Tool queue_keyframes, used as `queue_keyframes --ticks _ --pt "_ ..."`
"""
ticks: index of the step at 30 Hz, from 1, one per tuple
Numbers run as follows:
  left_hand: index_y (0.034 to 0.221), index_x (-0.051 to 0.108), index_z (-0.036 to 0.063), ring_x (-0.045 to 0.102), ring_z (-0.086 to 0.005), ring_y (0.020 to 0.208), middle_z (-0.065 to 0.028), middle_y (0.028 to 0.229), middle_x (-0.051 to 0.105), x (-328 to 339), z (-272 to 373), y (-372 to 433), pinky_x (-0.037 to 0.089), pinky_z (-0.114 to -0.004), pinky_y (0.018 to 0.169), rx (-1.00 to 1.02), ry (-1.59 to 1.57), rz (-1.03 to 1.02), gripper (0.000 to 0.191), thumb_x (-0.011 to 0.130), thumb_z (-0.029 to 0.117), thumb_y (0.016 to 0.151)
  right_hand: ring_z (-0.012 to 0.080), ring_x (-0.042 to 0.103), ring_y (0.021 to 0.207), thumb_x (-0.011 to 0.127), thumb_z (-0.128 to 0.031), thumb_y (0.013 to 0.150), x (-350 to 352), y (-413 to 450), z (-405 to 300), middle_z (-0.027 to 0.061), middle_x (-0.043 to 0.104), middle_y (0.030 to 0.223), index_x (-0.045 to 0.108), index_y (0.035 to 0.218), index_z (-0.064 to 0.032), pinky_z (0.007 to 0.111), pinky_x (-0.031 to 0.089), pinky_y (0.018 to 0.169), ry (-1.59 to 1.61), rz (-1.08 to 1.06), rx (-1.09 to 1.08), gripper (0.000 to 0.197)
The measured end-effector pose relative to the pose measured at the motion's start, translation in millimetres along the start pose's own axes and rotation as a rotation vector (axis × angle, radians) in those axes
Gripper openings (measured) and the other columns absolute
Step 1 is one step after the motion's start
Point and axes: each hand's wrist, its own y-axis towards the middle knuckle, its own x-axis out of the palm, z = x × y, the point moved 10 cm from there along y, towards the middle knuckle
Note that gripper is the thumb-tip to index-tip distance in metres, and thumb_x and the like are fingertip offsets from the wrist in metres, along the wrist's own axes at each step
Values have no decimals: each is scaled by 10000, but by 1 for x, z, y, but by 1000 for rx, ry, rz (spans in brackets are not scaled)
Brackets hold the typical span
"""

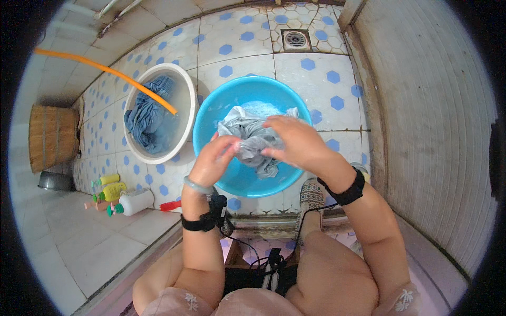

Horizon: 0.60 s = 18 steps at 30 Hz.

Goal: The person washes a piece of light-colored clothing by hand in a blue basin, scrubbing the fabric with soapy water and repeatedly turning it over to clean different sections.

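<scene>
A wet grey cloth garment (253,132) lies bunched in a blue plastic basin (253,189) on the tiled floor, with a little water showing behind it. My left hand (215,160) pinches the near left part of the cloth between thumb and fingers. On the right side of the bundle, my right hand (296,144) is spread, thumb and fingers apart, over the cloth; whether it touches or grips it I cannot tell. A bracelet and a black strap are on my left wrist, and another black strap is on my right.
Left of the basin stands a white tub (193,114) with blue clothing (148,114) in cloudy water, an orange hose (118,74) reaching over it. Several pump bottles (136,201), a red-handled item (170,205) and a wooden bucket (53,138) are further left. A floor drain (295,40) lies beyond.
</scene>
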Motion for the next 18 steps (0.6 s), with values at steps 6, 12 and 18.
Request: queue_keyframes --ticks 6,12,18 --pt "921 512 13 466 -90 780 -20 867 505 -42 33 -3 399 -227 696 -125 -533 151 117 481 89 839 176 567 801 636 -158 721 -1 1 -4 79 591 884 541 989 -36 301 448 714 544 -57 52 309" --pt "962 551 33 512 -164 856 -56 932 550 -21 37 -2 402 -288 793 35 -322 -84 263 626 83 715 68 515 822 619 -47 695 -27 -7 -47 -4 561 916 529 1000 -40 216 426 719 1096 -350 70 318" --pt "858 577 24 525 -144 800 -53 828 550 -36 -3 -4 414 -266 742 -7 65 84 194 632 33 672 75 491 794 719 -97 604 -40 -11 -24 -10 539 877 512 980 -48 222 401 709 1039 -289 138 432"
